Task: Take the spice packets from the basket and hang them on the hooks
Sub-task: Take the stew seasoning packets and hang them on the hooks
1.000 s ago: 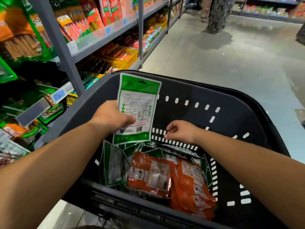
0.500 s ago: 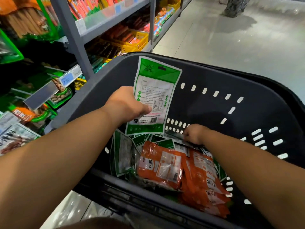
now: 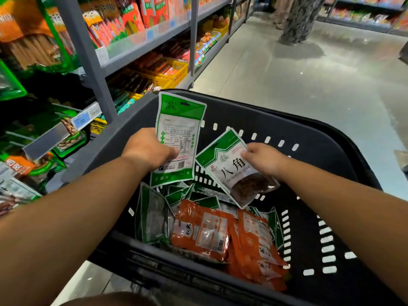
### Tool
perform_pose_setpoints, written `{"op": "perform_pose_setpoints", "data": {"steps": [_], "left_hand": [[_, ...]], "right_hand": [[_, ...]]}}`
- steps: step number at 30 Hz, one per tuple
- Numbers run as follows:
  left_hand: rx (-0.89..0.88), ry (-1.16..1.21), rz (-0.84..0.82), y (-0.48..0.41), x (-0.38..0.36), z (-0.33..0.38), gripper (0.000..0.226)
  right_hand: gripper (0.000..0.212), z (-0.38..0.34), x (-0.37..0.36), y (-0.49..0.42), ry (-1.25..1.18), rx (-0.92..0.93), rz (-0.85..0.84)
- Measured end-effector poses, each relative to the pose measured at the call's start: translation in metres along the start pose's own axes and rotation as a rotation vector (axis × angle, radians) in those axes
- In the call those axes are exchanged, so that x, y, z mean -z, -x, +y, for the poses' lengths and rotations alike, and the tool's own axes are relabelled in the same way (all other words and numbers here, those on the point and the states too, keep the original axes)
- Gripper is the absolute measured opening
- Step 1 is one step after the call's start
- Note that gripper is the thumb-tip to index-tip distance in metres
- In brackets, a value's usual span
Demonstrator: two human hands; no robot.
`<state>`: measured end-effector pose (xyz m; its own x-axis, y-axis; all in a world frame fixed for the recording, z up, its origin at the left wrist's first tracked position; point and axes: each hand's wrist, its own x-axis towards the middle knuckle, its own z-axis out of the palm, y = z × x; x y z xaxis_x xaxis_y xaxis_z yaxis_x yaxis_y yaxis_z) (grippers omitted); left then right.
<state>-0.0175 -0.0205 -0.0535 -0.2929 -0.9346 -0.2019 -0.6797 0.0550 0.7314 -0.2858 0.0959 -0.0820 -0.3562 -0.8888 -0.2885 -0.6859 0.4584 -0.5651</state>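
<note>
Basket (image 3: 313,133): packet (image 3: 177,131) in each closed grip (image 3: 148,151)

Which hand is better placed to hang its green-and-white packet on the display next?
Left, probably. The left hand grips its upright green-and-white plastic packet, hang hole on top, beside the grey metal shelving. The right hand pinches a tilted green-and-white packet over the black plastic basket, farther off.

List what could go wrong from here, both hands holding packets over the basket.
1. Right hand pinches the tilted star anise packet by one edge; its contents sit at the low end, so it may slip into the basket.
2. Left hand grips the upright packet barcode side toward the person; it could get hung facing backwards.
</note>
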Motion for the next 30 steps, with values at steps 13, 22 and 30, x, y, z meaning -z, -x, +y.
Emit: {"op": "perform_pose_setpoints", "data": {"steps": [13,22,30], "left_hand": [[-0.037,0.364,-0.110,0.009,-0.006,0.005,0.015],[-0.080,0.383,-0.265,0.013,-0.009,0.010,0.025],[-0.100,0.324,-0.309,0.017,-0.009,0.014,0.036]], "right_hand": [[0.019,-0.028,-0.004,0.019,-1.021,-0.112,0.140],[0.023,-0.050,-0.033,0.012,-1.135,-0.036,0.150],[0.015,-0.058,-0.046,0.016,-0.956,0.049,0.197]]}}
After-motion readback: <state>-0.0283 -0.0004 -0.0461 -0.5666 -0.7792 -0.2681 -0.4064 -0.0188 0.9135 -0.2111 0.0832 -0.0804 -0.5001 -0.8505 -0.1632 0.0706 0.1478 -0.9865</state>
